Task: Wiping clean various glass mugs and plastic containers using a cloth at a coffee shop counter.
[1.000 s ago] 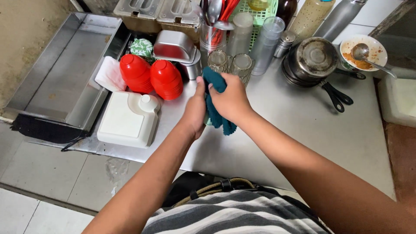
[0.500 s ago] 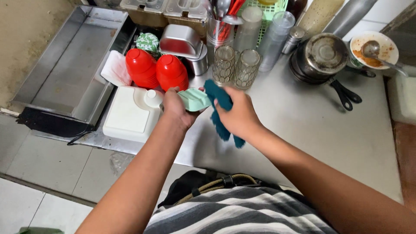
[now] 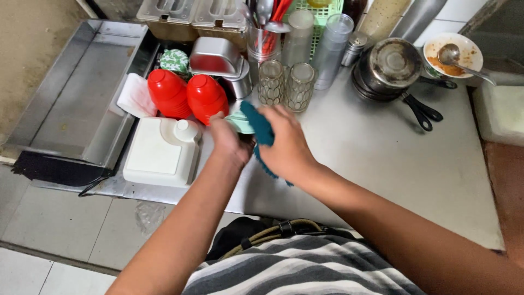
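A teal cloth (image 3: 261, 131) is gripped in the right hand (image 3: 286, 147) and pressed against a small pale green dish (image 3: 240, 121), which is held closed in the left hand (image 3: 228, 143) above the steel counter (image 3: 382, 158). Both items are located between the two hands. The wiping is judged to be in progress; how much of the dish remains to be wiped cannot be told. Just left of the left hand, a white plastic container (image 3: 158, 153) is placed. Beyond the hands, two red bottles (image 3: 188, 95) and two patterned glasses (image 3: 285, 84) are positioned. Farther right, stacked pans (image 3: 390, 68) and a soiled bowl with a spoon (image 3: 453, 54) are seen, apparently unwashed.
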